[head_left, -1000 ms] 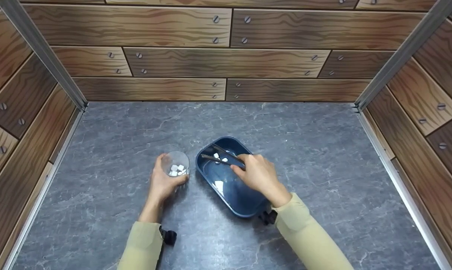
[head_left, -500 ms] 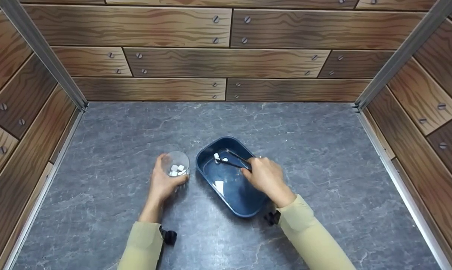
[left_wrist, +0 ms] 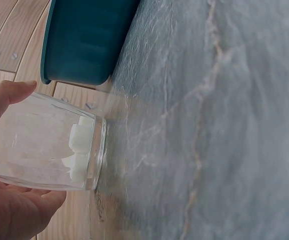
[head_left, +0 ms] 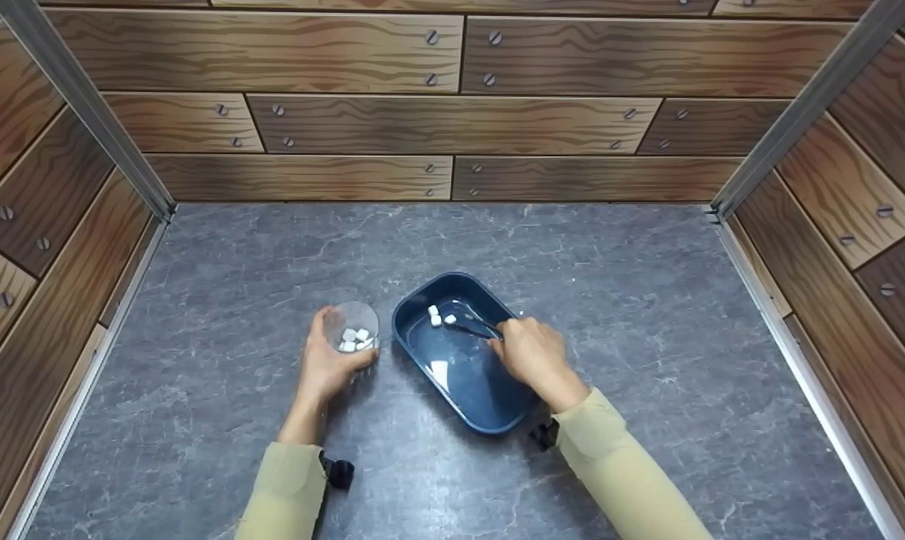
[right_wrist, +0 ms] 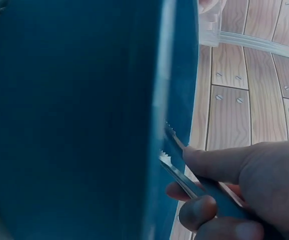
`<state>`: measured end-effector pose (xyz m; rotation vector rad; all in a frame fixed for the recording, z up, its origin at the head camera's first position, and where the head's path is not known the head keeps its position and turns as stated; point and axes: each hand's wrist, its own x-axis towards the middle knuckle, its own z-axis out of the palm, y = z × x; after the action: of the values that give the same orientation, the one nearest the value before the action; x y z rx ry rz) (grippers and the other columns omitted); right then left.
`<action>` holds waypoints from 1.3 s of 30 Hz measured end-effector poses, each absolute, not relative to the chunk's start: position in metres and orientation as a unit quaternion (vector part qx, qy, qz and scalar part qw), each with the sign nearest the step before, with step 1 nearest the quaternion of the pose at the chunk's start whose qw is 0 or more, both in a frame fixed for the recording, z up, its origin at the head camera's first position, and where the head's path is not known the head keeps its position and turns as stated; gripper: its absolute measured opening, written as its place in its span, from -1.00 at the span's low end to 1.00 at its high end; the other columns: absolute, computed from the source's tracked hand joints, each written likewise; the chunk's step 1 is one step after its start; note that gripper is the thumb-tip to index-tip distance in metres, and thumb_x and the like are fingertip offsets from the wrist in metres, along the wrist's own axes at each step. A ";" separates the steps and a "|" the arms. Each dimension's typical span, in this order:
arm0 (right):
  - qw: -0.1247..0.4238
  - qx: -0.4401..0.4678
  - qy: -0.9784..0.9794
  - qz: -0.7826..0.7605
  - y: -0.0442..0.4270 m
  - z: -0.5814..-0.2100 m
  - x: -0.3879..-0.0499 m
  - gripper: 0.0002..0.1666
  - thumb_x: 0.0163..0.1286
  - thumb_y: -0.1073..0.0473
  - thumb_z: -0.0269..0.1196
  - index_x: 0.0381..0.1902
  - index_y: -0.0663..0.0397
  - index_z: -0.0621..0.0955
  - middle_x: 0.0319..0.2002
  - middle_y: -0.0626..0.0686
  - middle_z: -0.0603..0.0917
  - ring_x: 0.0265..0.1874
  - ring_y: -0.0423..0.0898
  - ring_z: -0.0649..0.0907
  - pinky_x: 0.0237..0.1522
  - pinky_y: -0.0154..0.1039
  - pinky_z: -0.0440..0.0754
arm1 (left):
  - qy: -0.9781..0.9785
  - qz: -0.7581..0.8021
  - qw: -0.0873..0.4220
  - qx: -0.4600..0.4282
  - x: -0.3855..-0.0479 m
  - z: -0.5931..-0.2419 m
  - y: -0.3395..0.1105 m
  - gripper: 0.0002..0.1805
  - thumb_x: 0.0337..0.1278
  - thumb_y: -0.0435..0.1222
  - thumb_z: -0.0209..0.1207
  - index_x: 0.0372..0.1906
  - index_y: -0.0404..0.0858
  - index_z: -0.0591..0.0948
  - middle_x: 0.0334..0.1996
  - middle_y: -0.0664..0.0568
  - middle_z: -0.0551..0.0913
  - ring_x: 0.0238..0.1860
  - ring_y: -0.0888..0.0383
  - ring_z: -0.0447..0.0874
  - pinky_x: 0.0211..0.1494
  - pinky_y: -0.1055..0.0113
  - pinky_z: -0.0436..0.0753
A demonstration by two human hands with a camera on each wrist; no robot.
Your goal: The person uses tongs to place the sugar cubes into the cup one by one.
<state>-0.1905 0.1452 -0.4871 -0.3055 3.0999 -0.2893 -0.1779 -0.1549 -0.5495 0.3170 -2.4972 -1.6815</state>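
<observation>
My left hand (head_left: 328, 365) grips a clear glass (head_left: 341, 321) with several white cubes (head_left: 349, 346) at its bottom; in the left wrist view the glass (left_wrist: 39, 145) stands on the grey surface. My right hand (head_left: 533, 358) holds dark metal tongs (head_left: 476, 328), their toothed tips apart and lowered into a blue tray (head_left: 452, 382). Three white pieces (head_left: 435, 320) lie near the tray's far left end, one of them beside the tong tips. In the right wrist view the tray wall (right_wrist: 84, 120) hides those pieces, while thumb and fingers (right_wrist: 224, 165) pinch the tongs.
Grey marbled tabletop (head_left: 647, 300) surrounds the tray and glass. Wood-patterned walls (head_left: 362, 176) rise at the back and both sides, with metal posts at the corners. A tiny white speck (head_left: 573, 280) lies right of the tray.
The right hand has shifted right, drawing the tong tips back from the left rim toward the white pieces; the gap between the tips has narrowed. The left hand and glass stay put.
</observation>
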 end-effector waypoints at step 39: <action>0.001 -0.102 0.991 -0.092 0.143 -0.493 -0.193 -0.83 0.28 0.09 0.34 -0.48 0.02 0.70 -0.46 0.16 0.71 -0.51 0.20 0.66 -0.55 0.11 0.56 | -0.819 -0.562 0.064 0.101 -0.178 -0.551 -0.155 0.11 -0.47 -0.33 0.54 0.39 -0.29 0.24 0.28 -0.35 0.37 0.23 -0.23 0.38 0.31 -0.02 0.34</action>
<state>-0.1933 0.1427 -0.4928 -0.3197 3.1098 -0.2880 -0.1781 -0.1550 -0.5512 0.3035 -2.4723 -1.6957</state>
